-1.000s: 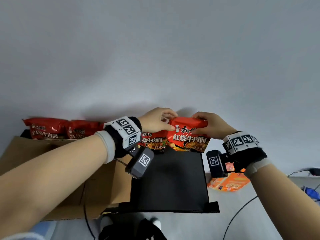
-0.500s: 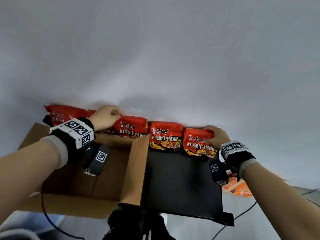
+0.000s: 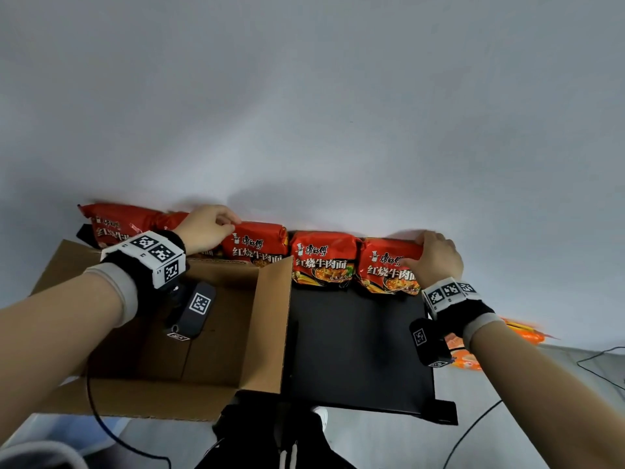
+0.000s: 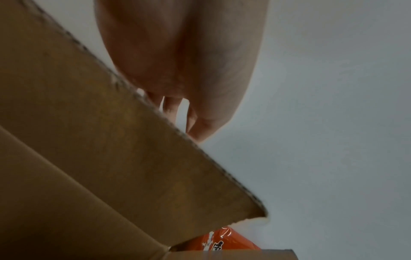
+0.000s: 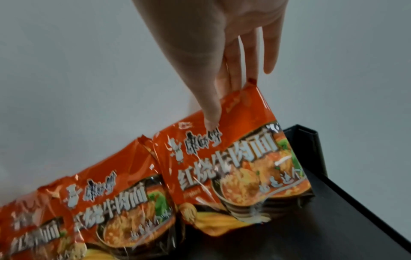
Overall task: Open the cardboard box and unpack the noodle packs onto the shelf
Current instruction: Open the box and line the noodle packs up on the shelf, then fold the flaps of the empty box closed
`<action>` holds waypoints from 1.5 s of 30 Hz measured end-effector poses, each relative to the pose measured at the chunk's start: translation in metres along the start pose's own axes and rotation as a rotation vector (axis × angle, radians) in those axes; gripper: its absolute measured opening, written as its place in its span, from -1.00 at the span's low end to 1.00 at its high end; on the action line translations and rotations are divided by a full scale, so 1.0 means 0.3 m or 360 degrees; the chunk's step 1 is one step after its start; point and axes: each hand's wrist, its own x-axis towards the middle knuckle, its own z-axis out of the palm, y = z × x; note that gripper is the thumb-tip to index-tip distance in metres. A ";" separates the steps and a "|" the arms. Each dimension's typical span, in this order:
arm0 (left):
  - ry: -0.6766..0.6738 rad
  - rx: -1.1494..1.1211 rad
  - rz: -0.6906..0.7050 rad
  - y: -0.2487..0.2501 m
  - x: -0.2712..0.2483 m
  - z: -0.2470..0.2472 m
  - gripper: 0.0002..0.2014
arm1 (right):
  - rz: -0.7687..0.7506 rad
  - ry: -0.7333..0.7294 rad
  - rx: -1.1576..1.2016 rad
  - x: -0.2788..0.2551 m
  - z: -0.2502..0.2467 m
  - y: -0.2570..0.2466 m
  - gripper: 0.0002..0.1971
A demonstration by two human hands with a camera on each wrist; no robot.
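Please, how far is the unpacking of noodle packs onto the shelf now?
Nearly done, it seems. The cardboard box stands open; its visible inside is bare. Five noodle packs stand along the wall on the shelf. In hand: the left hand grips the middle pack, the right hand pinches the rightmost pack. Left: letting go, perhaps the orange pack lying beyond the shelf.

Soft dim light, wide-angle bending, glare on noodle packs (image 5: pixel 240 158)

There were five red noodle packs (image 3: pixel 323 258) on one black shelf (image 3: pixel 355 350). There was one cardboard box (image 3: pixel 270 333). There were two hands, the left hand (image 3: pixel 206 228) and the right hand (image 3: pixel 436 258). The orange packs (image 3: pixel 463 360) on the floor were too blurry to count.
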 end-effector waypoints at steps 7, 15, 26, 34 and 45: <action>0.0023 0.0034 0.0020 -0.028 -0.025 -0.032 -0.81 | 0.0018 0.0017 0.0036 -0.031 -0.089 -0.014 -0.48; 0.0105 0.0059 0.0074 -0.135 -0.062 -0.189 -0.84 | -0.0161 -0.0080 0.0260 -0.153 -0.190 -0.187 -0.77; -0.0059 0.0264 -0.0248 -0.447 -0.203 -0.447 -0.21 | -0.0003 -0.1051 0.0088 -0.373 -0.150 -0.586 -0.18; -0.0507 -0.0076 -0.0516 -0.558 -0.307 -0.493 -0.63 | -0.0389 -0.0543 -0.0101 -0.454 -0.137 -0.705 -0.21; -0.0436 -0.0101 -0.0344 -0.609 -0.330 -0.473 -0.81 | -0.0590 -0.0225 -0.0243 -0.441 -0.044 -0.820 -0.64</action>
